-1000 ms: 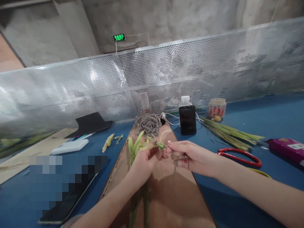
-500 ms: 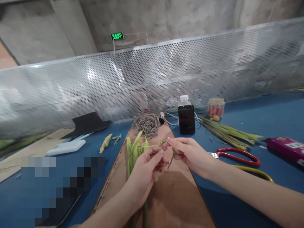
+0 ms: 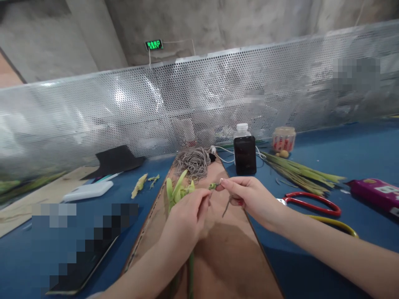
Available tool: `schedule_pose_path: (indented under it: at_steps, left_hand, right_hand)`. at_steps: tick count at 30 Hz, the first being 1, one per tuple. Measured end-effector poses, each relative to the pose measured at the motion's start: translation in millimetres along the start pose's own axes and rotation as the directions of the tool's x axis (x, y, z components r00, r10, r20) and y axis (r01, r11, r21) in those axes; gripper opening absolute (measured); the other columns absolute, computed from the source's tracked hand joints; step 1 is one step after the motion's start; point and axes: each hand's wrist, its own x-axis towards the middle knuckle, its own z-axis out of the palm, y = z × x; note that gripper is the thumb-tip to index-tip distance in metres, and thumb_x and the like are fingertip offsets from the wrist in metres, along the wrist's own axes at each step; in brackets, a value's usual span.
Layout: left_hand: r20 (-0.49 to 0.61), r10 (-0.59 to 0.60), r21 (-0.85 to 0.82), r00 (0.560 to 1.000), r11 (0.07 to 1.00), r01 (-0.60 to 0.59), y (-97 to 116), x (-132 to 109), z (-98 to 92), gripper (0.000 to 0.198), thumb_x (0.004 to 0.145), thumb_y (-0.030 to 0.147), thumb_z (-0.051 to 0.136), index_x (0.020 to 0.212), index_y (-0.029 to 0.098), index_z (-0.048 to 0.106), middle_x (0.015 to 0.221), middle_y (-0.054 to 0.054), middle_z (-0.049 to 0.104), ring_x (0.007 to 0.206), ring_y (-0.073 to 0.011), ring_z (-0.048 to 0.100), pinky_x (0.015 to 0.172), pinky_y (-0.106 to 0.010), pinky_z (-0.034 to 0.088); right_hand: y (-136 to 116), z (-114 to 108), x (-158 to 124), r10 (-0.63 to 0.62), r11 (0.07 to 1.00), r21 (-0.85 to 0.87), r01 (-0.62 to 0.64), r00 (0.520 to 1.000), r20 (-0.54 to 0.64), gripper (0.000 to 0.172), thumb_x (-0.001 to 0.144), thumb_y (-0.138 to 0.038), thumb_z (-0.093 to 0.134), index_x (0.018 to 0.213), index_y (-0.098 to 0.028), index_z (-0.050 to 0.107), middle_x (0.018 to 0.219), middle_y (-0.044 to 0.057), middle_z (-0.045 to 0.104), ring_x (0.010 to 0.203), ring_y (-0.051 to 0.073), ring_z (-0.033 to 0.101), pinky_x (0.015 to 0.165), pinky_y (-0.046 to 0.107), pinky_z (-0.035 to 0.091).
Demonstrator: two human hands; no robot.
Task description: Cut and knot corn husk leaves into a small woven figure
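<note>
My left hand (image 3: pixel 187 218) is closed around a bunch of green flower stems with pale buds (image 3: pixel 176 192), held over a brown board (image 3: pixel 224 257). The stems run down under my wrist (image 3: pixel 190 274). My right hand (image 3: pixel 249 198) pinches a thin grey string (image 3: pixel 227 205) and a small green bit (image 3: pixel 213 185) at the top of the bunch. Both hands nearly touch at the fingertips. A coil of the same grey string (image 3: pixel 193 161) lies at the board's far end.
On the blue table (image 3: pixel 343 149) lie red-handled scissors (image 3: pixel 314 203), a pile of green stems (image 3: pixel 299 172), a magenta box (image 3: pixel 374 191), a black phone (image 3: pixel 245 155) leaning on a white bottle (image 3: pixel 242 129), and a jar (image 3: pixel 284 140). A white case (image 3: pixel 87 191) and a phone (image 3: pixel 77 274) lie left. A perforated metal screen (image 3: pixel 156 108) stands behind.
My left hand has closed tighter around the bunch and turned it, so fewer buds show. My right hand has shifted slightly left with the string.
</note>
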Motion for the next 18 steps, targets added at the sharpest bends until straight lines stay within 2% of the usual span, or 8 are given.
schedule_pose_path:
  at_steps: [2, 4, 7, 10, 12, 14, 18]
  left_hand:
    - [0.006, 0.138, 0.140, 0.990, 0.981, -0.137, -2, 0, -1.7, 0.018, 0.082, 0.017, 0.042, 0.088, 0.020, 0.059, 0.081, -0.005, 0.063, 0.075, -0.0175, 0.058, 0.069, -0.027, 0.042]
    - [0.022, 0.229, 0.294, 0.973, 0.929, -0.226, -2, 0, -2.7, 0.020, 0.083, 0.017, 0.041, 0.088, 0.018, 0.060, 0.085, -0.007, 0.061, 0.073, -0.0171, 0.057, 0.066, -0.027, 0.042]
    - [0.006, 0.350, 0.497, 0.937, 0.812, -0.306, 1, -3, -4.0, 0.018, 0.082, 0.017, 0.044, 0.090, 0.017, 0.060, 0.086, -0.008, 0.058, 0.069, -0.0172, 0.053, 0.061, -0.028, 0.041]
    - [0.012, 0.433, 0.582, 0.901, 0.730, -0.359, 6, -5, -4.8, 0.016, 0.080, 0.014, 0.047, 0.090, 0.017, 0.059, 0.091, -0.008, 0.061, 0.081, -0.0216, 0.050, 0.069, -0.033, 0.040]
    - [0.008, 0.409, 0.538, 0.913, 0.768, -0.348, 7, -4, -4.4, 0.015, 0.080, 0.011, 0.047, 0.087, 0.018, 0.057, 0.096, -0.006, 0.062, 0.088, -0.0231, 0.049, 0.074, -0.036, 0.038]
    - [0.005, 0.348, 0.412, 0.937, 0.854, -0.319, 5, -2, -3.5, 0.014, 0.081, 0.009, 0.044, 0.085, 0.018, 0.055, 0.094, -0.006, 0.062, 0.089, -0.0217, 0.050, 0.078, -0.036, 0.038]
    - [0.037, 0.197, 0.149, 0.980, 0.968, -0.201, -5, 3, -3.1, 0.013, 0.082, 0.011, 0.040, 0.083, 0.018, 0.050, 0.092, -0.006, 0.059, 0.088, -0.0181, 0.053, 0.078, -0.035, 0.042]
  right_hand:
    - [-1, -1, 0, -0.017, 0.997, -0.077, 0.016, 1.000, -0.010, 0.028, 0.072, -0.041, 0.060, 0.069, -0.014, 0.068, 0.056, -0.002, 0.045, 0.050, 0.007, 0.027, 0.046, 0.025, 0.020]
    - [-1, -2, 0, -0.029, 0.982, -0.186, 0.025, 0.999, -0.015, 0.028, 0.073, -0.041, 0.058, 0.069, -0.014, 0.068, 0.052, -0.003, 0.041, 0.048, 0.008, 0.028, 0.046, 0.025, 0.020]
    - [0, -3, 0, -0.080, 0.924, -0.376, 0.074, 0.997, -0.003, 0.031, 0.075, -0.043, 0.054, 0.075, -0.016, 0.068, 0.048, -0.004, 0.034, 0.046, 0.008, 0.026, 0.045, 0.025, 0.018]
    - [0, -2, -1, -0.170, 0.849, -0.500, 0.171, 0.984, 0.049, 0.030, 0.078, -0.042, 0.051, 0.073, -0.017, 0.068, 0.048, -0.004, 0.035, 0.047, 0.009, 0.028, 0.046, 0.024, 0.021]
    - [0, -2, -1, -0.220, 0.811, -0.538, 0.230, 0.972, 0.083, 0.030, 0.079, -0.040, 0.050, 0.071, -0.018, 0.067, 0.049, -0.003, 0.040, 0.050, 0.010, 0.033, 0.048, 0.024, 0.025]
    - [0, -2, -1, -0.249, 0.784, -0.562, 0.262, 0.963, 0.102, 0.029, 0.080, -0.039, 0.049, 0.072, -0.018, 0.067, 0.054, -0.002, 0.048, 0.053, 0.011, 0.039, 0.052, 0.024, 0.029]
    - [1, -4, 0, -0.229, 0.778, -0.578, 0.248, 0.968, 0.107, 0.030, 0.081, -0.038, 0.048, 0.077, -0.016, 0.068, 0.062, -0.001, 0.055, 0.057, 0.011, 0.042, 0.054, 0.023, 0.032]
